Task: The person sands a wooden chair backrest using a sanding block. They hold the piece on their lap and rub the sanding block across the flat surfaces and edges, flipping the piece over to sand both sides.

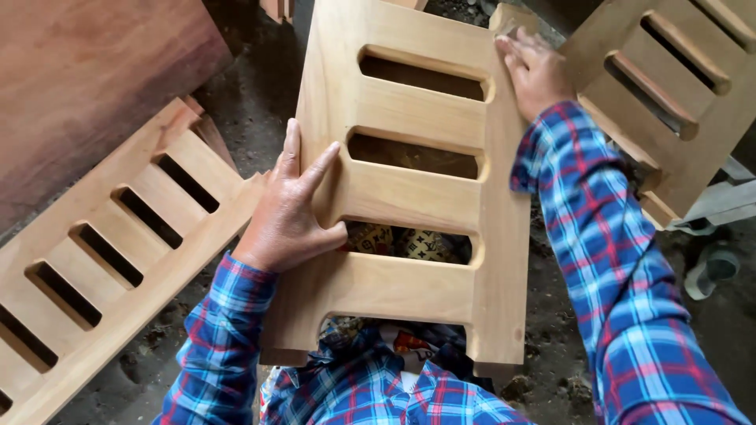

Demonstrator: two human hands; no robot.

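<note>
Dirt floor (252,102) crowded; left hand (291,208) grips slatted panel (409,189), right hand (535,71) presses sanding block (508,20) on its edge.

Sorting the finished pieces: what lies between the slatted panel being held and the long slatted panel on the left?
In the head view, only the left hand gripping the held panel and a wedge of dark dirt floor; the long panel almost meets that hand.

Pale bare wood, matt, unvarnished.
Slotted wooden panel (409,197): smooth, light, unfinished grain. Slatted frames (102,260) alike. Reddish board (87,71) darker, dull. Floor (252,94) rough, gritty. Block (510,19) under right hand (535,72): possibly sandpaper.
</note>
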